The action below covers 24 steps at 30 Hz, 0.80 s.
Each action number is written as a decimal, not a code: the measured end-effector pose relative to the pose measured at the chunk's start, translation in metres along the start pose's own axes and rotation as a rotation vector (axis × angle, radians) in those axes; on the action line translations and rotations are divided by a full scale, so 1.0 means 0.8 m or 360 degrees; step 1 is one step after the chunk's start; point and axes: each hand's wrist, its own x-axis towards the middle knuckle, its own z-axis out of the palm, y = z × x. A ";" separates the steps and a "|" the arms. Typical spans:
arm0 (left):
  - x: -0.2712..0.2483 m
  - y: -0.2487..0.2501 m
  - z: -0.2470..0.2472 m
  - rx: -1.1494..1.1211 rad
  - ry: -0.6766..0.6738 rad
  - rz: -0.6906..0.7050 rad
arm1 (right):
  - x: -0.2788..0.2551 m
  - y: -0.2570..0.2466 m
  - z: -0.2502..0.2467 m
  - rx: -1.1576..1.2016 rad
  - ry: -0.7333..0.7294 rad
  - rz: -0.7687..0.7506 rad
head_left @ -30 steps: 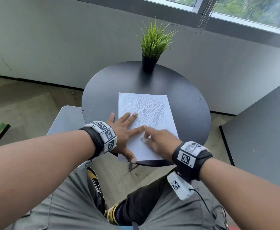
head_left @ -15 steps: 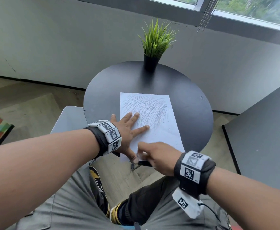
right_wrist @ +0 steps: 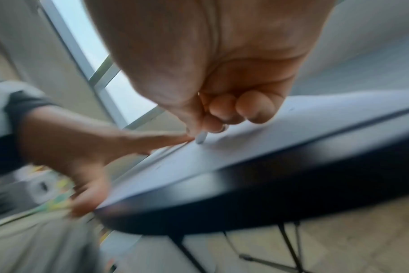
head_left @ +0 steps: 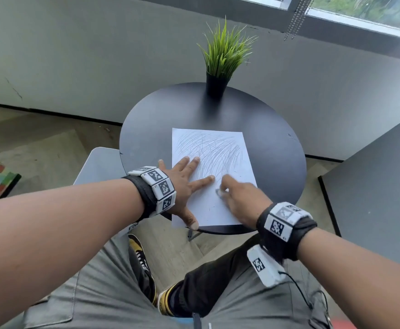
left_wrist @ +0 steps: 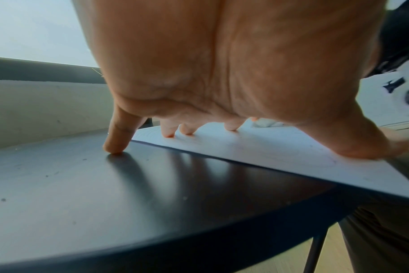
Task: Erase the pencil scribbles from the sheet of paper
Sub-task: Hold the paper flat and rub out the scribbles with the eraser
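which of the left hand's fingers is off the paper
The little finger: its tip presses the bare black table just left of the sheet of paper, while the other fingertips and thumb rest on the sheet.

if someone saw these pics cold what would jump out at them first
A white sheet of paper covered in grey pencil scribbles lies on a round black table, its near part mostly clean. The left hand presses it flat with spread fingers while the right hand pinches a small pale eraser against it. At the table's far edge stands a spiky green grass plant in a black pot.
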 end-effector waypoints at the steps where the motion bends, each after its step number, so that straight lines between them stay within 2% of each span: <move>1: 0.000 0.001 -0.001 0.0009 -0.0003 -0.0004 | -0.010 -0.009 0.010 -0.0038 -0.0094 -0.0124; 3: 0.001 0.003 -0.002 0.0032 0.0003 -0.0006 | -0.032 -0.024 0.029 -0.0066 -0.0273 -0.0339; 4: 0.001 0.003 -0.003 0.0030 -0.0001 -0.0005 | -0.032 -0.021 0.026 -0.0062 -0.0273 -0.0319; 7: 0.001 0.003 -0.004 0.0000 -0.0014 -0.0009 | -0.003 0.006 0.000 0.0065 0.0021 0.0095; 8: 0.000 0.003 -0.004 -0.0004 -0.0018 -0.0012 | -0.004 0.009 0.000 0.0100 0.0069 0.0155; 12: 0.003 0.004 -0.003 0.0008 -0.0020 -0.0028 | -0.041 -0.029 0.029 -0.0030 -0.0213 -0.0199; 14: 0.003 0.004 -0.002 0.0001 -0.0017 -0.0026 | -0.032 -0.020 0.020 0.0001 -0.0197 -0.0119; 16: 0.003 0.003 -0.002 -0.0012 -0.0016 -0.0025 | -0.008 -0.001 0.002 0.0079 -0.0022 0.0147; 17: 0.003 0.003 -0.002 -0.0012 -0.0016 -0.0027 | -0.004 0.005 0.001 0.0124 0.0041 0.0199; 19: 0.002 0.004 -0.003 -0.0001 -0.0022 -0.0039 | -0.014 -0.007 0.009 0.0076 -0.0013 0.0083; 21: 0.001 0.006 -0.004 0.0016 -0.0021 -0.0048 | -0.035 -0.026 0.025 0.0023 -0.0184 -0.0132; 22: 0.001 0.006 -0.004 0.0024 -0.0012 -0.0048 | -0.038 -0.025 0.024 0.0012 -0.0236 -0.0152; 24: 0.001 0.006 -0.004 0.0033 0.0003 -0.0037 | -0.020 -0.008 0.008 0.0001 -0.0142 0.0024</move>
